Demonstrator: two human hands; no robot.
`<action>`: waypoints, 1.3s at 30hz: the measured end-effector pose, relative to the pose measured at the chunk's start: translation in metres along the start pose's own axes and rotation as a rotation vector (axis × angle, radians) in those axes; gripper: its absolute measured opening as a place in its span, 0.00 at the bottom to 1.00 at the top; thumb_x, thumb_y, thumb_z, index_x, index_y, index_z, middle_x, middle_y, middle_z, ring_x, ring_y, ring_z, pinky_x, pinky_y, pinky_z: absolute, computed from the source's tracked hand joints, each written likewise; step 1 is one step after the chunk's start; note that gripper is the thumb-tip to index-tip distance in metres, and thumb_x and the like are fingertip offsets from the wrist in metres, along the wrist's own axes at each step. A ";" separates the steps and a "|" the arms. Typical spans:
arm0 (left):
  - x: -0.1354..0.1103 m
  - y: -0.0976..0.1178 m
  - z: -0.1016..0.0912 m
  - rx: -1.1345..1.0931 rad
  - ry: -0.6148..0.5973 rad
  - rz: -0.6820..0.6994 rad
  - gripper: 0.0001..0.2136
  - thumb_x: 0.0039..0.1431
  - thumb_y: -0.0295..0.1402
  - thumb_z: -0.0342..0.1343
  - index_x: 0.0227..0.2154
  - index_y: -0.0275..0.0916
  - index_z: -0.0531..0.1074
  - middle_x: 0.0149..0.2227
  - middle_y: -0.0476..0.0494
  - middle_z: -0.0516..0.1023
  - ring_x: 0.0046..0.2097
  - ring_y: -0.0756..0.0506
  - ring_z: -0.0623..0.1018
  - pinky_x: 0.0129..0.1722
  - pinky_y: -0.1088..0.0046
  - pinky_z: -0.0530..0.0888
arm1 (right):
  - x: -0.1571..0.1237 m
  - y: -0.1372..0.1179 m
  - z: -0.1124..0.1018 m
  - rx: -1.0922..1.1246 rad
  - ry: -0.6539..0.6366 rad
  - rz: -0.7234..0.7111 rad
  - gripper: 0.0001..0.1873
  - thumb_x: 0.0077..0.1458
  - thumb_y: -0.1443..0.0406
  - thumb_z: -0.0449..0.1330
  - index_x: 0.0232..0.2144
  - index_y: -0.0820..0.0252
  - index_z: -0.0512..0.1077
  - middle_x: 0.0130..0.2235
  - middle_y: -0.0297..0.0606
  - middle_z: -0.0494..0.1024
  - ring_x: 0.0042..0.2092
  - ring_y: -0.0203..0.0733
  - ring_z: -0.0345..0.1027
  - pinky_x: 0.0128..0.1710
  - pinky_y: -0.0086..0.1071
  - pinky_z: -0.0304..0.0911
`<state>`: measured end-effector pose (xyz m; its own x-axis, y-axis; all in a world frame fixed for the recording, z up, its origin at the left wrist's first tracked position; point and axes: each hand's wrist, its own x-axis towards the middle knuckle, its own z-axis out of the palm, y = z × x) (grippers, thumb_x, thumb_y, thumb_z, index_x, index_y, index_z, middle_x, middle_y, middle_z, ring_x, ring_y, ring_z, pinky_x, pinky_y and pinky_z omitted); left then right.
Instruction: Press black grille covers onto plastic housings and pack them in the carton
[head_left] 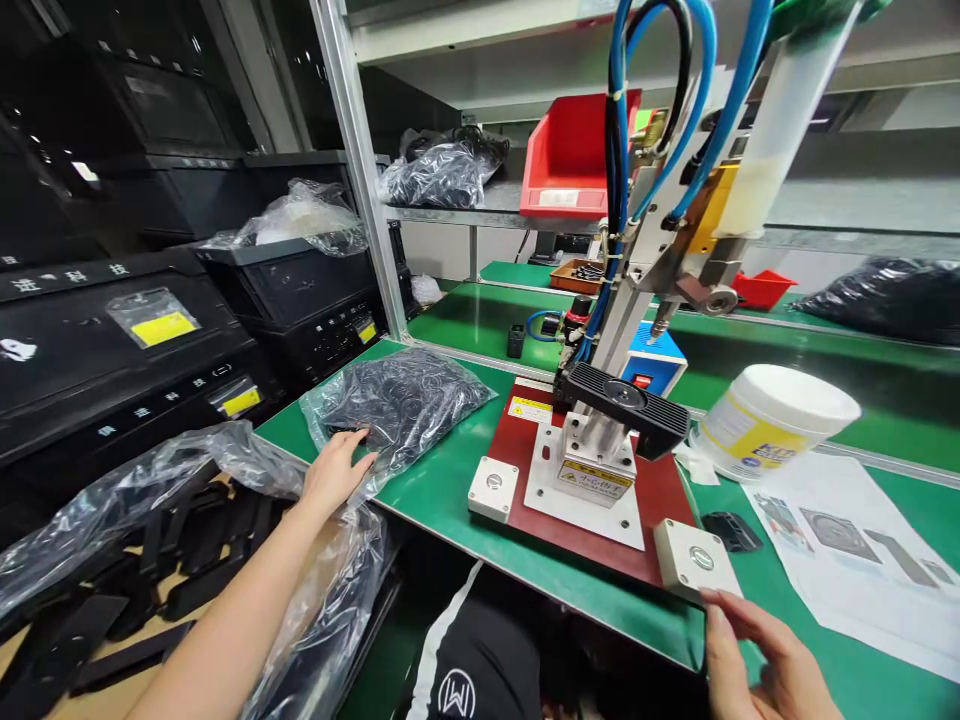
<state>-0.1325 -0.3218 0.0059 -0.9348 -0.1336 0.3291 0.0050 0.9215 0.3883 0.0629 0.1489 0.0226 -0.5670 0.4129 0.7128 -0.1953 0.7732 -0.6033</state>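
Note:
My left hand (335,470) reaches out to a clear plastic bag of black rubber rings (397,400) on the green bench, fingers curled into the bag's open edge. My right hand (757,655) rests at the bench's front edge, thumb touching a white push-button box (694,560) on the right of a small press. The press has a dark red base plate (660,495), a second white button box (493,488) on the left, and a black ribbed part (626,405) seated on its metal fixture (596,465).
A dispensing head with blue hoses (675,180) hangs over the fixture. A white tub (769,420), a small black part (731,530) and printed sheets (847,550) lie right. Black crates (112,330) and a box of black strips in plastic (150,560) stand left. Red bin (570,155) on the shelf.

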 end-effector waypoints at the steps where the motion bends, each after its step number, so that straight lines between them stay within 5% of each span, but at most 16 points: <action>1: 0.004 0.001 0.005 0.024 -0.023 0.016 0.18 0.57 0.42 0.52 0.47 0.42 0.74 0.48 0.39 0.75 0.47 0.38 0.76 0.43 0.66 0.72 | 0.003 -0.003 0.002 -0.011 -0.009 -0.075 0.12 0.58 0.60 0.61 0.42 0.59 0.73 0.38 0.43 0.78 0.37 0.47 0.73 0.42 0.40 0.66; 6: 0.014 -0.003 0.018 0.091 -0.022 0.045 0.15 0.60 0.38 0.44 0.39 0.41 0.76 0.42 0.40 0.78 0.40 0.38 0.78 0.39 0.62 0.74 | 0.004 -0.003 0.001 0.040 -0.053 -0.195 0.08 0.60 0.66 0.59 0.42 0.61 0.73 0.39 0.41 0.77 0.39 0.42 0.73 0.43 0.33 0.66; 13: 0.016 -0.033 0.029 0.084 0.061 0.222 0.19 0.58 0.43 0.43 0.37 0.40 0.76 0.46 0.36 0.78 0.48 0.36 0.77 0.51 0.60 0.73 | -0.006 -0.002 -0.006 0.007 -0.060 -0.201 0.06 0.61 0.68 0.58 0.41 0.61 0.72 0.38 0.40 0.76 0.38 0.39 0.73 0.40 0.29 0.67; 19: 0.002 -0.021 0.024 0.042 0.063 0.399 0.20 0.62 0.48 0.45 0.43 0.43 0.76 0.46 0.42 0.80 0.48 0.40 0.78 0.45 0.66 0.76 | -0.006 -0.011 0.003 0.045 -0.083 -0.252 0.08 0.61 0.71 0.57 0.42 0.62 0.71 0.38 0.42 0.76 0.38 0.39 0.73 0.41 0.29 0.68; 23: -0.001 -0.011 0.019 -0.021 -0.009 0.440 0.20 0.63 0.48 0.44 0.33 0.43 0.78 0.38 0.45 0.81 0.37 0.44 0.80 0.35 0.72 0.76 | -0.010 -0.015 0.008 0.083 -0.099 -0.252 0.07 0.60 0.72 0.57 0.41 0.62 0.71 0.37 0.41 0.76 0.37 0.38 0.73 0.40 0.29 0.68; 29: 0.003 -0.012 0.009 -0.149 -0.181 0.378 0.18 0.60 0.46 0.49 0.44 0.43 0.77 0.49 0.42 0.78 0.34 0.46 0.79 0.34 0.72 0.77 | -0.015 -0.021 0.011 0.126 -0.131 -0.266 0.07 0.60 0.72 0.57 0.40 0.62 0.71 0.35 0.40 0.76 0.36 0.38 0.73 0.38 0.28 0.68; 33: 0.006 -0.011 0.005 -0.198 -0.323 0.396 0.17 0.60 0.43 0.49 0.45 0.44 0.78 0.44 0.44 0.78 0.30 0.48 0.77 0.33 0.72 0.76 | -0.017 -0.020 0.013 0.132 -0.173 -0.246 0.06 0.61 0.71 0.56 0.40 0.61 0.71 0.34 0.40 0.76 0.35 0.37 0.73 0.35 0.28 0.69; 39: 0.004 -0.010 0.016 -0.151 -0.149 0.427 0.16 0.61 0.42 0.46 0.35 0.43 0.78 0.38 0.43 0.77 0.38 0.44 0.79 0.39 0.71 0.76 | -0.019 -0.017 0.011 0.146 -0.175 -0.258 0.06 0.60 0.72 0.56 0.40 0.60 0.71 0.33 0.38 0.76 0.33 0.38 0.74 0.33 0.28 0.69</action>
<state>-0.1424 -0.3260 -0.0107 -0.8784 0.3096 0.3640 0.4413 0.8177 0.3696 0.0680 0.1222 0.0154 -0.6100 0.1143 0.7841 -0.4552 0.7594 -0.4648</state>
